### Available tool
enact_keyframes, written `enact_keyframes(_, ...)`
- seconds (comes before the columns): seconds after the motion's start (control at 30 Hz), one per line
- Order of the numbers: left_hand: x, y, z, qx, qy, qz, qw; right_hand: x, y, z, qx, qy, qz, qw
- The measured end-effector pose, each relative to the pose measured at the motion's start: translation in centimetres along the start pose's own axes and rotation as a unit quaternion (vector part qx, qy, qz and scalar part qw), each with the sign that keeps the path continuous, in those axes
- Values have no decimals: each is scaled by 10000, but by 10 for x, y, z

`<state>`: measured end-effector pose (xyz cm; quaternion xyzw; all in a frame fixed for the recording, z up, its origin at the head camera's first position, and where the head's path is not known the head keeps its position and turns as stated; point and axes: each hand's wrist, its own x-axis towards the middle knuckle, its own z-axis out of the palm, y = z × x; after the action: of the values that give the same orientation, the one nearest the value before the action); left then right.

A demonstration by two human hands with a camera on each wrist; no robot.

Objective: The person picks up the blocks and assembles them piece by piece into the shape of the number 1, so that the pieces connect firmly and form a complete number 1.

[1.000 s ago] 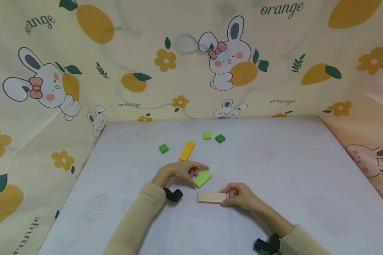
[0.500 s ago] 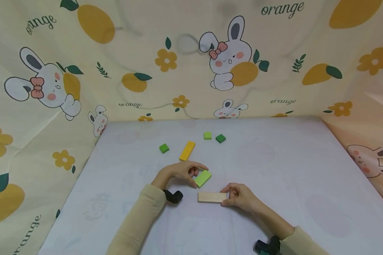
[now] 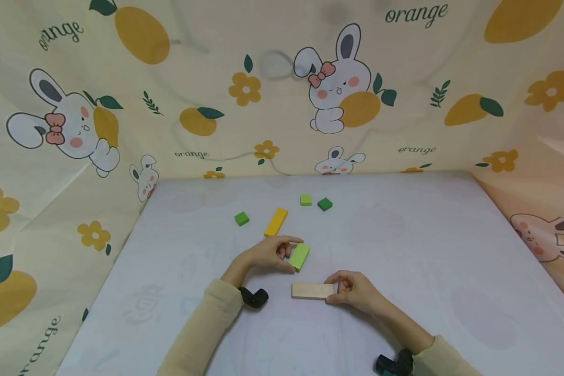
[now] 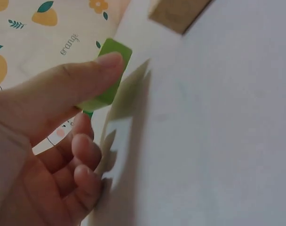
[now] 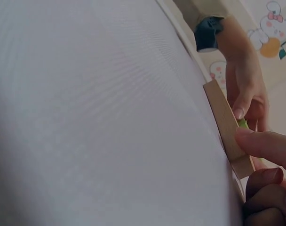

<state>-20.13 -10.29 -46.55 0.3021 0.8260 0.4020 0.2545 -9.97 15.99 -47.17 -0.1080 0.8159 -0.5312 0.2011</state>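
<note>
Covered and cropped
The left hand [image 4: 37, 120] hid part of the light-green block [image 4: 111, 90]; the left wrist view cropped the wooden block [image 4: 179, 14].

The head view is evenly lit; wrist views are dimmer, the left hand's fingers [image 4: 86, 149] throwing soft-edged shadows across the counter [image 4: 218, 132].

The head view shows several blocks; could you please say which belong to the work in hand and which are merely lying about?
In hand: long light-green block (left hand); plain wooden block (right hand).
Apparently lying about: yellow block; three small green blocks.
</note>
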Motion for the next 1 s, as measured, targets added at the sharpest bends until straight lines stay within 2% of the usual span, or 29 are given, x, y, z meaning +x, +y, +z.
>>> enact_keyframes(0.47, -6, 3, 15, 42, 660, 63, 9978, 1, 0, -1, 75, -160, 72, 9998)
enact_keyframes(1.0, -11, 16, 35, -92, 1328, -409, 9903, 2, 0, -3, -3, -251, -72, 9997)
